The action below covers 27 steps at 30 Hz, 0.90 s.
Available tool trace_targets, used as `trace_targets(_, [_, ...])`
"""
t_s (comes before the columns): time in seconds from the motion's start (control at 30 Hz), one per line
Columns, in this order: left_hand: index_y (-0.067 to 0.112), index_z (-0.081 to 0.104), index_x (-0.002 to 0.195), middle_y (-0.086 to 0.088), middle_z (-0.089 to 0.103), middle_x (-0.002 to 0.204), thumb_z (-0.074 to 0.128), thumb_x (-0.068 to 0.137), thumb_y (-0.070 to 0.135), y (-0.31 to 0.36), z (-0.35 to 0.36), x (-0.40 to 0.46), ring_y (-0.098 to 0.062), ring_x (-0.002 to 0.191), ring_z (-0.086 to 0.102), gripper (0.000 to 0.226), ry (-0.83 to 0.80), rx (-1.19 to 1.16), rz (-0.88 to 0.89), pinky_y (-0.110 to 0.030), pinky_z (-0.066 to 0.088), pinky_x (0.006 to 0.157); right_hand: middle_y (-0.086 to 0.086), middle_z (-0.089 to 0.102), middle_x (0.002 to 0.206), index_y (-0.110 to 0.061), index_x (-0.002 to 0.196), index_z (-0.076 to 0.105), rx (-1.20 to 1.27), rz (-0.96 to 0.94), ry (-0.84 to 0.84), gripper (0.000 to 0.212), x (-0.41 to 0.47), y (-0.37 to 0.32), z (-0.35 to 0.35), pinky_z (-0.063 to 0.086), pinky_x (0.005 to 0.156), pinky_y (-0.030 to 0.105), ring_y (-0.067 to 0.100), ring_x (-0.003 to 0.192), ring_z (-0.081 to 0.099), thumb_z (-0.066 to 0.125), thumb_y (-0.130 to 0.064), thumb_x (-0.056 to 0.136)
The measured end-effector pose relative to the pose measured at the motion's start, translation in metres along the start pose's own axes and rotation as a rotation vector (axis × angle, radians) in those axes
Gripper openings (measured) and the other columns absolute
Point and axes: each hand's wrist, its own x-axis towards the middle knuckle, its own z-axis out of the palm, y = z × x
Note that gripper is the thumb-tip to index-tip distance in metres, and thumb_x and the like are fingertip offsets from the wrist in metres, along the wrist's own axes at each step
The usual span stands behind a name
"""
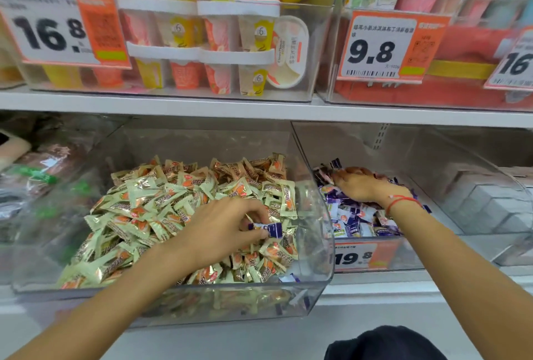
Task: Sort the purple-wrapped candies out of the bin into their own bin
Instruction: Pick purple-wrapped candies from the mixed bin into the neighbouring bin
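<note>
A clear bin (323, 282) on the lower shelf is heaped with several pale green and orange wrapped candies (173, 201). My left hand (222, 227) reaches into it and pinches a purple-wrapped candy (266, 229) between thumb and fingers. Another purple wrapper (291, 278) lies at the bin's front right corner. To the right, a second clear bin (403, 256) holds a pile of purple-wrapped candies (360, 224). My right hand (360, 185), with a red string at the wrist, lies palm down on that pile; whether it holds a candy is hidden.
A white shelf board (259, 109) runs above both bins, carrying clear bins of cup desserts and price tags 16.8 (52, 31) and 9.8 (380, 48). Packaged goods sit at the far left (34, 175) and grey boxes at the far right (490, 204).
</note>
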Motion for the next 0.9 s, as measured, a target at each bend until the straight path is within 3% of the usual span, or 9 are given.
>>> trace_targets(0.1, [0.040,0.063,0.093,0.022,0.066,0.092,0.068,0.082,0.039,0.005,-0.005,-0.003,0.010,0.084,0.060,0.012,0.137,-0.335,-0.100,-0.021,0.054,0.078,0.007,0.052,0.133,-0.028,0.135,0.050,0.242,-0.062,0.329,0.039,-0.019,-0.009,0.001,0.032,0.105,0.055,0.036,0.127,0.044,0.033,-0.039,0.102])
trace_targets(0.17, [0.035,0.065,0.099,0.018,0.068,0.097,0.068,0.085,0.031,0.013,-0.010,-0.005,0.009,0.089,0.062,0.015,0.149,-0.580,-0.140,-0.019,0.052,0.085,0.008,0.064,0.110,-0.018,0.123,0.061,0.485,-0.171,0.560,0.032,-0.048,-0.021,0.003,0.046,0.093,0.045,0.031,0.107,0.058,0.044,-0.032,0.100])
trace_targets(0.27, [0.032,0.064,0.109,0.015,0.069,0.104,0.066,0.086,0.028,0.029,-0.019,-0.012,0.003,0.094,0.065,0.024,0.113,-0.860,-0.177,-0.026,0.052,0.091,-0.009,0.064,0.103,-0.028,0.104,0.068,0.756,-0.260,0.842,0.019,-0.104,-0.050,0.002,0.040,0.080,0.017,0.010,0.098,0.053,0.050,-0.031,0.096])
trace_targets(0.4, [0.023,0.063,0.105,0.010,0.071,0.101,0.071,0.081,0.027,0.055,-0.022,-0.016,-0.006,0.093,0.068,0.026,0.200,-0.993,-0.108,-0.024,0.054,0.084,-0.019,0.060,0.095,-0.040,0.094,0.069,0.824,-0.411,0.834,0.029,-0.143,-0.091,0.007,0.032,0.081,0.005,0.000,0.102,0.045,0.049,-0.059,0.085])
trace_targets(0.5, [0.012,0.063,0.097,0.004,0.073,0.097,0.072,0.080,0.017,0.064,-0.019,-0.015,-0.012,0.088,0.070,0.019,0.292,-1.054,-0.087,-0.021,0.055,0.077,-0.019,0.062,0.095,-0.029,0.091,0.072,0.850,-0.473,0.871,0.028,-0.137,-0.104,0.014,0.035,0.083,0.008,0.004,0.102,0.049,0.054,-0.050,0.087])
trace_targets(0.6, [0.010,0.067,0.089,0.003,0.073,0.093,0.073,0.080,0.012,0.057,-0.014,-0.013,-0.011,0.086,0.070,0.011,0.284,-0.963,-0.008,-0.021,0.055,0.078,-0.018,0.060,0.089,-0.020,0.089,0.066,0.814,-0.503,0.909,0.029,-0.131,-0.101,0.022,0.039,0.080,0.015,0.007,0.095,0.053,0.043,-0.038,0.095])
trace_targets(0.67, [0.013,0.071,0.089,0.006,0.073,0.090,0.072,0.081,0.009,0.045,-0.011,-0.006,-0.007,0.085,0.068,0.009,0.128,-0.766,0.070,-0.018,0.053,0.078,-0.015,0.061,0.085,-0.017,0.088,0.062,0.884,-0.506,0.899,0.029,-0.132,-0.093,0.026,0.043,0.075,0.016,0.007,0.086,0.058,0.040,-0.034,0.097])
trace_targets(0.8, [0.018,0.071,0.109,0.010,0.070,0.105,0.074,0.082,0.018,0.030,0.006,0.019,-0.002,0.096,0.062,0.028,-0.456,-0.368,0.173,-0.018,0.051,0.078,-0.008,0.065,0.081,-0.022,0.088,0.056,1.086,-0.482,0.934,0.018,-0.134,-0.077,0.023,0.051,0.063,0.027,0.012,0.068,0.064,0.043,-0.026,0.101])
trace_targets(0.9, [0.026,0.069,0.113,0.009,0.068,0.110,0.075,0.081,0.033,0.032,0.025,0.031,0.000,0.094,0.058,0.033,-0.633,-0.078,0.276,-0.024,0.050,0.083,-0.003,0.066,0.079,-0.020,0.090,0.058,1.159,-0.412,0.956,0.018,-0.133,-0.068,0.023,0.052,0.059,0.034,0.017,0.062,0.063,0.044,-0.021,0.101])
